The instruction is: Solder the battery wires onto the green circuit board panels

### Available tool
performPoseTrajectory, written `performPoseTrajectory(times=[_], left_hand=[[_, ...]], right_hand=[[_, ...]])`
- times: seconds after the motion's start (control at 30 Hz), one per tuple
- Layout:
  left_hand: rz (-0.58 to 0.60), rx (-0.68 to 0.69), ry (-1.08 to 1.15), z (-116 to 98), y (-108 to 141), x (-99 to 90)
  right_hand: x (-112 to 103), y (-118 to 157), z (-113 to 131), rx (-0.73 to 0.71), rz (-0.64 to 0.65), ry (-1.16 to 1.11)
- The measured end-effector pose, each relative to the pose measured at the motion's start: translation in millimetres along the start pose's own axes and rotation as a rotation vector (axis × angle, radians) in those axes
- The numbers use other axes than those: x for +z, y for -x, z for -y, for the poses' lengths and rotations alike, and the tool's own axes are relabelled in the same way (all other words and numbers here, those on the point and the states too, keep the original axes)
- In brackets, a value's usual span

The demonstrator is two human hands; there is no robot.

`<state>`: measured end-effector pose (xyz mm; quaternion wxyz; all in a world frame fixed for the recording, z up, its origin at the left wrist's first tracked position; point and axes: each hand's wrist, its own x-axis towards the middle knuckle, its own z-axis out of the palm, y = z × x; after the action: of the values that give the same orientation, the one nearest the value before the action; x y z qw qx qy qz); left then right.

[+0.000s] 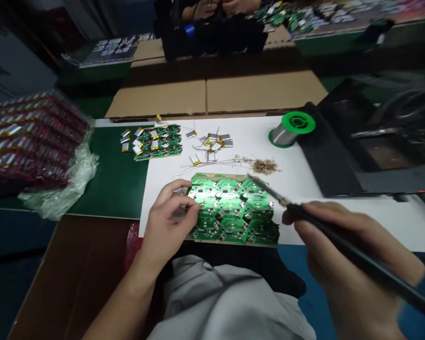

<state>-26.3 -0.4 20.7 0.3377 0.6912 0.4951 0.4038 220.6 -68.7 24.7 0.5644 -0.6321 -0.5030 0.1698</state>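
A green circuit board panel (230,208), made of several repeated units, lies on the white sheet in front of me. At its left edge is my left hand (173,212), thumb and finger pinched on thin battery wires. The silver and yellow battery belonging to them is mostly hidden by the fingers. My right hand (354,250) grips a soldering iron (304,215) by its black handle. The iron's metal tip points left, over the panel's upper right part; whether it touches the board I cannot tell.
Loose small batteries (216,141) lie beyond the panel, beside brownish crumbs (264,165) and a solder wire spool (292,128). Another board panel (168,141) with batteries is back left. Stacked boards (31,141) stand left, a black case (354,141) right. A person's hands (219,7) show opposite.
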Motion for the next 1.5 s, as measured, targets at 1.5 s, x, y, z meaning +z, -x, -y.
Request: performPoseTrajectory(times=[1.5], left_hand=[[0.207, 0.356, -0.161, 3.7, 12.7, -14.4]], right_hand=[[12.6, 20.6, 1.1, -0.641, 0.523, -0.066]])
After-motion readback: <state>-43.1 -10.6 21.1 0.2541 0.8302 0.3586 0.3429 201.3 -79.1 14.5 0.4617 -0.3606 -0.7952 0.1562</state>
